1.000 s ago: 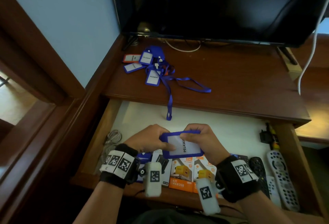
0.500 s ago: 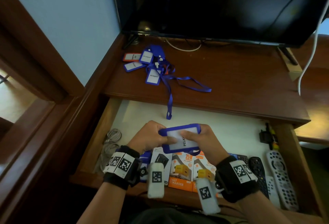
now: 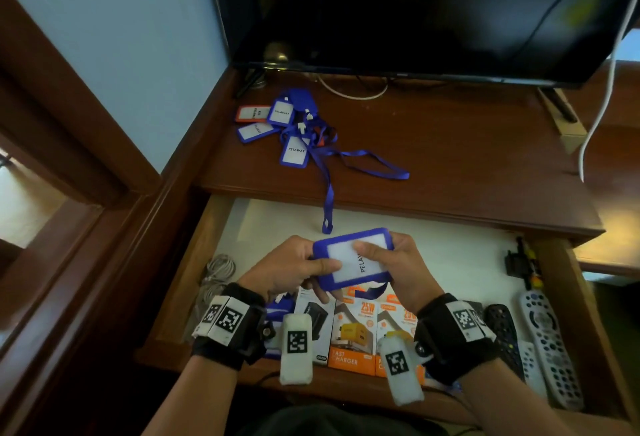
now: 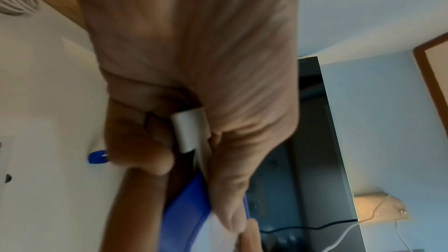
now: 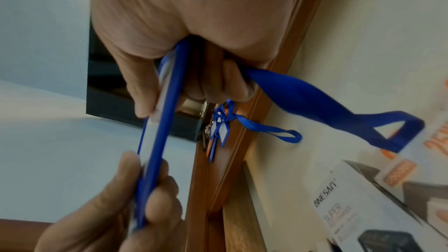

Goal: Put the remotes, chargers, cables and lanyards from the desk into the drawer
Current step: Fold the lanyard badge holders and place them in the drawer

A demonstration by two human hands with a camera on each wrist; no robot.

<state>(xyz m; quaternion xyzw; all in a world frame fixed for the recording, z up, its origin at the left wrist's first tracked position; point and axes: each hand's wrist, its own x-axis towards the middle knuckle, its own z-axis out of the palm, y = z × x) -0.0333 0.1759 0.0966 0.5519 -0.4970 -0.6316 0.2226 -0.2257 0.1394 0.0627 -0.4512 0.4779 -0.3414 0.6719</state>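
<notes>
Since a second ago the blue badge holder (image 3: pixel 353 259) has tilted, its far edge lifted, and both hands have risen a little above the open drawer (image 3: pixel 433 245); the pile of lanyards (image 3: pixel 294 130) on the bench (image 3: pixel 450 158) has not moved.

The left hand (image 3: pixel 287 269) grips the holder's edge at 9 o'clock, thumb on its face and fingers curled beneath. The right hand (image 3: pixel 398 269) grips the edge at 3 o'clock the same way, thumb on the white card, and the right wrist view shows its curled fingers also trapping the flat woven blue strap (image 5: pixel 315 106), which loops down toward the charger boxes (image 3: pixel 353 331).

The holder is a thin rectangular frame with rounded corners, soft-looking blue plastic round a white insert printed "PELAWAT". A small pale clip (image 4: pixel 190 129) sits between the left hand's fingers.

In the drawer, which has a smooth cream floor and wooden walls, glossy cardboard charger boxes in orange, white and black lie at 6 o'clock, a coiled grey cable (image 3: pixel 214 276) at 8 o'clock, and long button-covered remotes (image 3: pixel 543 342) at 4 o'clock. One ribbon from the pile hangs over the bench's polished dark wood edge at 12 o'clock.
</notes>
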